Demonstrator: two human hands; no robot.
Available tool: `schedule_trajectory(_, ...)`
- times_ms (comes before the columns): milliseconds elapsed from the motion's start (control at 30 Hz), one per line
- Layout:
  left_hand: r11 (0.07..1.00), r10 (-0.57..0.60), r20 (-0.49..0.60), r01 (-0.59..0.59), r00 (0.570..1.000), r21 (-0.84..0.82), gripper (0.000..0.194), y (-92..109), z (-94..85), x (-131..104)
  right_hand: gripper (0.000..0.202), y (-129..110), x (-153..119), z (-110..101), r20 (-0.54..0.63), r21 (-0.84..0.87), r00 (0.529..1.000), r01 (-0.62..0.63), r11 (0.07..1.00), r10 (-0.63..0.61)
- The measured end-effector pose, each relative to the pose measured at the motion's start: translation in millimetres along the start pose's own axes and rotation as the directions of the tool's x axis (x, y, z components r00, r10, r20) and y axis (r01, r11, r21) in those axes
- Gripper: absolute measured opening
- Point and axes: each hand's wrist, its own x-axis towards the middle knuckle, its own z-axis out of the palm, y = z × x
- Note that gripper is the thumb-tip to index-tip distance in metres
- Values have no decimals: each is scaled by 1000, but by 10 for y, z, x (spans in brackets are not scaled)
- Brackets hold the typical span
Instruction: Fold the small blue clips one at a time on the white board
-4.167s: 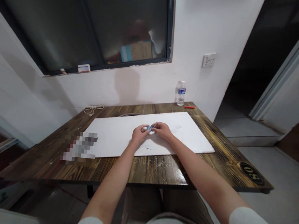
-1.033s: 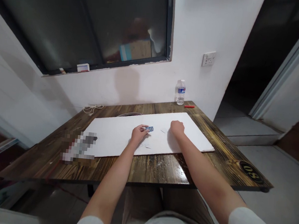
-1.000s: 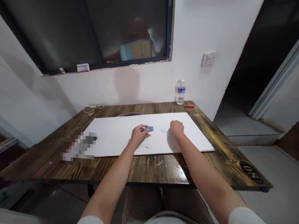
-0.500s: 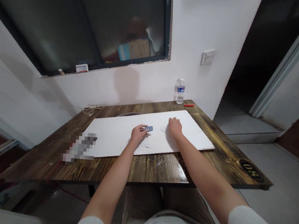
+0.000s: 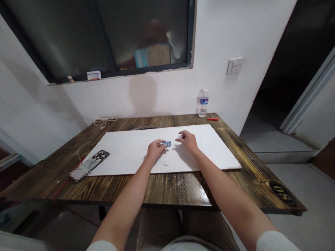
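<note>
My left hand (image 5: pixel 154 151) holds a small blue block-like object (image 5: pixel 167 144) with pale patches between thumb and fingers, above the white board (image 5: pixel 132 149). To its right, my right hand (image 5: pixel 188 140) hovers over the same board, its thumb and index finger apart and pointing toward the blue object. A pale spot shows in that gap; whether it is a thing or the board behind, I cannot make out. Thin dark marks (image 5: pixel 166 165) lie on the board below my left hand.
The board rests on a dark wooden table (image 5: pixel 176 189). On its left edge is a dark phone-like object (image 5: pixel 101 156), partly pixelated. A white cable (image 5: pixel 104 122), a water bottle (image 5: pixel 203 104) and a red pen-like stick (image 5: pixel 212 119) lie or stand toward the wall.
My right hand has moved left, toward the blue object, and its thumb and index finger now show apart. A thin dark line near it is no longer visible. My left hand stays in place.
</note>
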Motion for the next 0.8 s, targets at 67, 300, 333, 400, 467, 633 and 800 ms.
schedule_trajectory(67,999,-23,-25,22,999,-35,41,-4,-10,10,27,-16,-6,94,15,158,999,-34,987,32)
schedule_trajectory(300,996,-44,-88,36,995,-87,41,-13,-35,36,38,-51,-59,325,52,401,998,-46,915,27)
schedule_trajectory(333,996,-43,-92,35,995,-83,41,-16,-36,39,36,-56,-74,340,52,388,998,-47,920,29)
schedule_trajectory(400,997,-35,-95,29,995,-67,42,-22,-37,44,28,-75,-112,350,44,350,998,-53,935,40)
schedule_trajectory(467,999,-26,-90,22,996,-49,43,-27,-39,49,19,-106,-154,336,39,290,999,-25,957,14)
schedule_trajectory(633,998,-12,-62,8,998,-58,44,-23,-45,51,11,-179,-239,265,49,-50,960,277,960,-274)
schedule_trajectory(800,994,-9,-4,8,1000,-110,45,-6,-57,46,14,-178,-271,286,102,-152,908,418,895,-407)
